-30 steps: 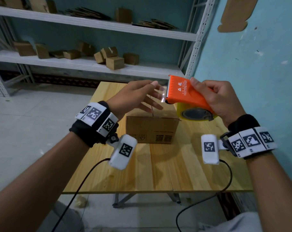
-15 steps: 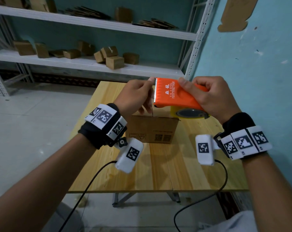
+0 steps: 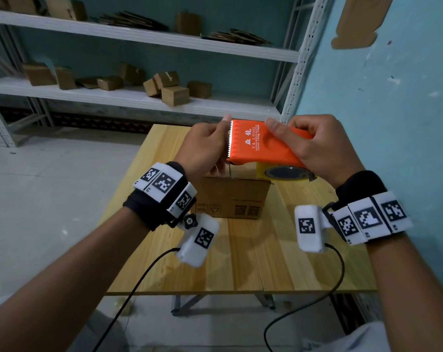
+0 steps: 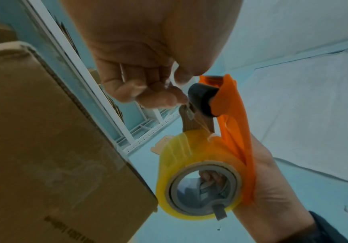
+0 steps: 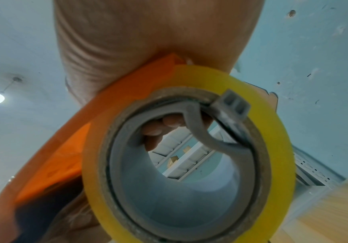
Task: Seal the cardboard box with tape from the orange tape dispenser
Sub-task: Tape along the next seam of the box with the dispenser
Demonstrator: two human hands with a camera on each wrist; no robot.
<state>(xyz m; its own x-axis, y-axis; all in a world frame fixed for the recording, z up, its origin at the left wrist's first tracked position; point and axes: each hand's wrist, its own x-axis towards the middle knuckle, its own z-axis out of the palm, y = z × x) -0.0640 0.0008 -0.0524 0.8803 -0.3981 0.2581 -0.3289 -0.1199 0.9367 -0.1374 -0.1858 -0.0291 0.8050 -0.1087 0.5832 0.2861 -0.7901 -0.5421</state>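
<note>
My right hand (image 3: 314, 146) grips the orange tape dispenser (image 3: 262, 144) in the air above the cardboard box (image 3: 230, 196), which sits on the wooden table (image 3: 240, 262). A yellowish tape roll (image 3: 286, 172) sits under the dispenser's body. My left hand (image 3: 205, 148) is at the serrated blade end, its fingertips (image 4: 169, 97) pinching the clear tape end by the black roller (image 4: 202, 100). In the right wrist view the tape roll (image 5: 189, 148) fills the picture, with the orange dispenser (image 5: 65, 156) behind it. The box (image 4: 44, 148) lies low at the left of the left wrist view.
White metal shelves (image 3: 139, 97) behind the table carry several small cardboard boxes. A teal wall (image 3: 393, 97) runs close along the table's right side. Cables hang from both wrist cameras over the table's near edge (image 3: 240, 292).
My left hand has moved in from an open reach to pinch the tape end at the blade. The dispenser has shifted slightly left and tilted flatter toward me.
</note>
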